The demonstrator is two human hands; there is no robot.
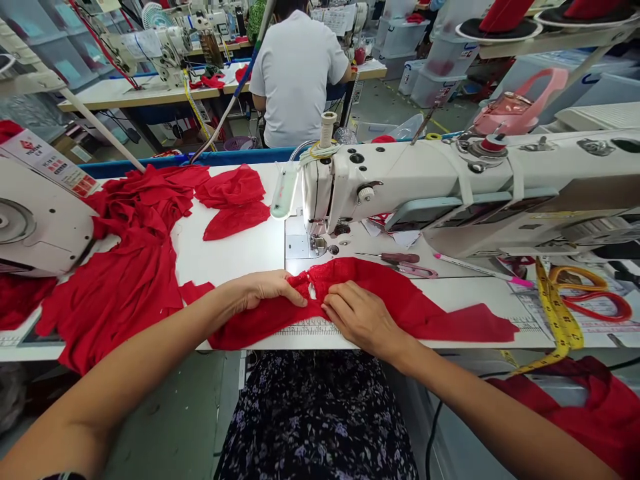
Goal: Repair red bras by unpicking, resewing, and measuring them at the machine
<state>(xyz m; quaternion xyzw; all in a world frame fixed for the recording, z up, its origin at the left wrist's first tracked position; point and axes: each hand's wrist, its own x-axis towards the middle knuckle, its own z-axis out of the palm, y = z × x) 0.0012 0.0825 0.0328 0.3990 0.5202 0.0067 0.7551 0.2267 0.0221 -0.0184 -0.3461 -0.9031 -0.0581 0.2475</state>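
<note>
A long piece of red fabric [430, 310] lies across the front of the sewing table, below the needle area of a white sewing machine [400, 173]. My left hand [270, 290] grips its left part, thumb on top and the other fingers partly hidden by cloth. On the other side of a small gap in the red cloth, my right hand [355, 313] pinches the fabric with bent fingers. Both hands are close together, in front of the presser foot [319, 245] and apart from it.
Red cloth pieces [135, 260] are heaped at left, with a smaller stack [235, 200] behind. To the right lie a seam ripper [400, 258], a pink pen [483, 270], scissors [595, 297] and a yellow tape measure [560, 320]. A person [300, 73] sits ahead, back turned.
</note>
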